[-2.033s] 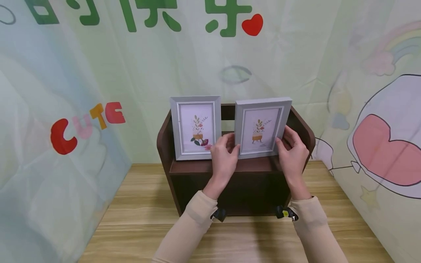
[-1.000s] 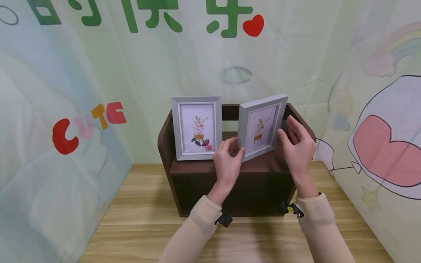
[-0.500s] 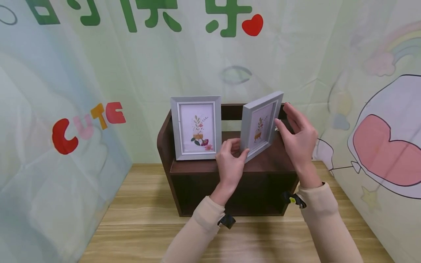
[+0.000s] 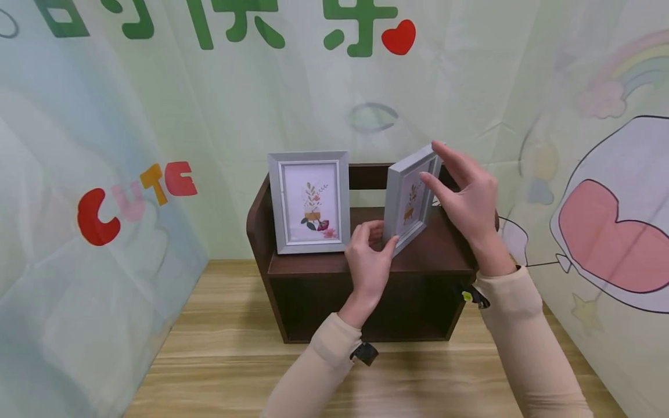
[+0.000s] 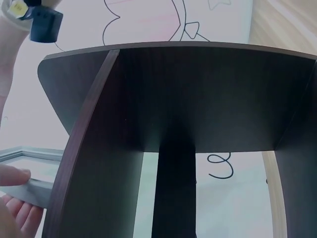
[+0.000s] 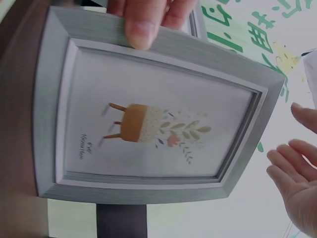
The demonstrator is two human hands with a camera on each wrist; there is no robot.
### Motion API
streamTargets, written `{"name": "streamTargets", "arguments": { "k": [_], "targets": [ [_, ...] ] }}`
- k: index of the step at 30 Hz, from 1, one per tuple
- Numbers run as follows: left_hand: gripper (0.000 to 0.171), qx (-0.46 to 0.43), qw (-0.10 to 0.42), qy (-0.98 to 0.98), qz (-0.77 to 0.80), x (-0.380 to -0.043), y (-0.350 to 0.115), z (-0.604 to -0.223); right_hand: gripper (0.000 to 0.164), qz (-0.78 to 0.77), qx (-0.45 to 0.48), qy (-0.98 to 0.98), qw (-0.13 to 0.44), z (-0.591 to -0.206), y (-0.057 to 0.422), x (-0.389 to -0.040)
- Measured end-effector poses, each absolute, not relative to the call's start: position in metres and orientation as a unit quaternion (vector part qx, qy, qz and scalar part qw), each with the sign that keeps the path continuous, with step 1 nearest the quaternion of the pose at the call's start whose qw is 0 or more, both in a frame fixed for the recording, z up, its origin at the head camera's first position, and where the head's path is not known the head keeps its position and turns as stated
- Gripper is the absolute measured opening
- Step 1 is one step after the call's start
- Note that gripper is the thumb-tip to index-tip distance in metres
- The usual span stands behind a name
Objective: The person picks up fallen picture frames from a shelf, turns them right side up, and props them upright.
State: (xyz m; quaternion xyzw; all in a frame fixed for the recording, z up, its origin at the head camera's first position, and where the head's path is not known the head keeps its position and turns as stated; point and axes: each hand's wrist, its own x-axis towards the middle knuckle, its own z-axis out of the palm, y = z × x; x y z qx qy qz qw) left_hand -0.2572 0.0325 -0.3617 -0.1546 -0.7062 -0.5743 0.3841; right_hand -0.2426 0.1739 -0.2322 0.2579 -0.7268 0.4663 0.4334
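Note:
In the head view, a grey picture frame [image 4: 394, 194] with a potted-plant print stands turned at an angle on the dark brown shelf [image 4: 313, 265]. My left hand [image 4: 368, 262] pinches its lower left edge between thumb and fingers; the left wrist view shows this hand [image 5: 15, 198] at the side. My right hand [image 4: 467, 194] is by the upper right corner, thumb and fingers spread. From the right wrist view, that hand [image 6: 297, 181] is apart from the frame [image 6: 148, 193], fingers relaxed. A second grey frame [image 4: 309, 248] stands upright at the shelf's left, facing forward.
Below the shelf board is a dark compartment [image 4: 413, 305]. The shelf unit stands on a wood-grain table [image 4: 209, 348]. A printed fabric backdrop [image 4: 225, 116] hangs behind and along both sides. Dark devices [image 4: 364, 353] are strapped to the wrists.
The right-hand picture frame has turned, its right edge swinging back and inward. My right hand let go of its right side, then rose toward its upper corner. My left hand shifted slightly right.

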Motion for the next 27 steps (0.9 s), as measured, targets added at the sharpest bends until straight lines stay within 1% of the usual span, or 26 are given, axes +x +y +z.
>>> {"name": "streamTargets", "arguments": {
  "k": [7,10,18,21,27],
  "targets": [
    [0.030,-0.143,0.385,-0.705,-0.578,-0.255,0.035,-0.361,0.047,0.443,0.297,-0.744,0.403,-0.240,0.186,-0.268],
    [0.030,-0.140,0.384,-0.708,-0.576,-0.253,0.036,-0.361,0.048,0.437,0.311,-0.750,0.388,-0.244,0.188,-0.273],
    [0.029,-0.154,0.377,-0.700,-0.586,-0.250,0.038,-0.363,0.044,0.453,0.322,-0.747,0.365,-0.234,0.175,-0.253],
    [0.029,-0.164,0.371,-0.696,-0.592,-0.249,0.040,-0.363,0.044,0.467,0.327,-0.741,0.356,-0.233,0.174,-0.253],
    [0.028,-0.169,0.358,-0.691,-0.605,-0.246,0.041,-0.363,0.049,0.474,0.334,-0.738,0.345,-0.234,0.173,-0.255]
  ]
}}
